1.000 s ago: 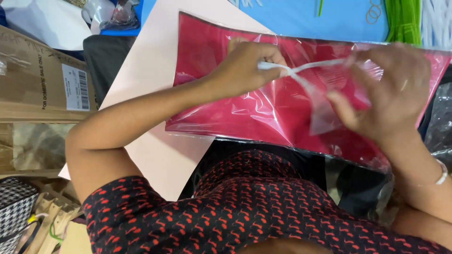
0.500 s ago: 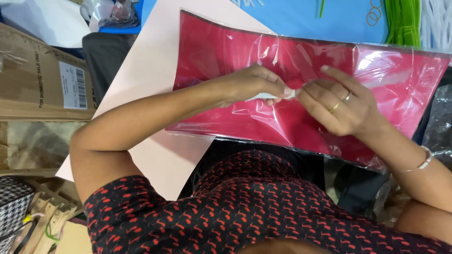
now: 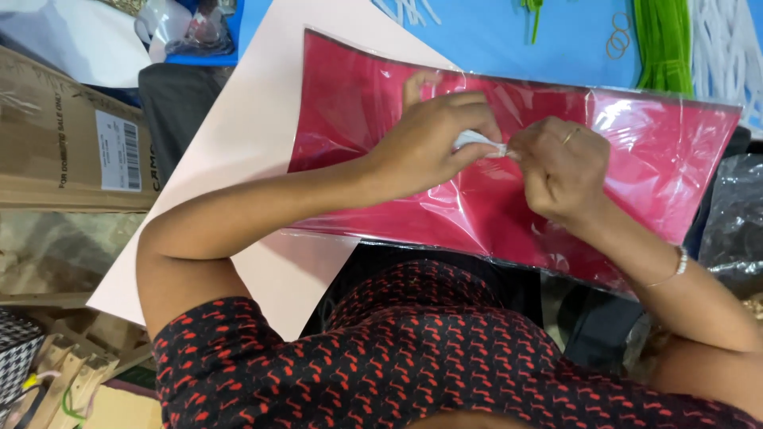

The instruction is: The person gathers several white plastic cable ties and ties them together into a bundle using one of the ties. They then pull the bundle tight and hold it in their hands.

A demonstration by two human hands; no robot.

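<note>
Blue tabletop [image 3: 493, 36] carries a pale pink sheet [image 3: 238, 135], and on it lies a red paper pack in clear wrap [image 3: 668, 159]. Over the pack's middle, a small white twisted strip [image 3: 479, 143], thin and crumpled, sits pinched at one end by the left hand [image 3: 433, 139] and at the other by the right hand [image 3: 560, 163], both clenched on it. Green sticks [image 3: 660, 36], rubber bands [image 3: 616, 44] at the far edge; cardboard box [image 3: 63, 135] to the left.

Both hands [image 3: 433, 143] [image 3: 560, 167] pinch a white strip [image 3: 479, 142], perhaps plastic.
</note>
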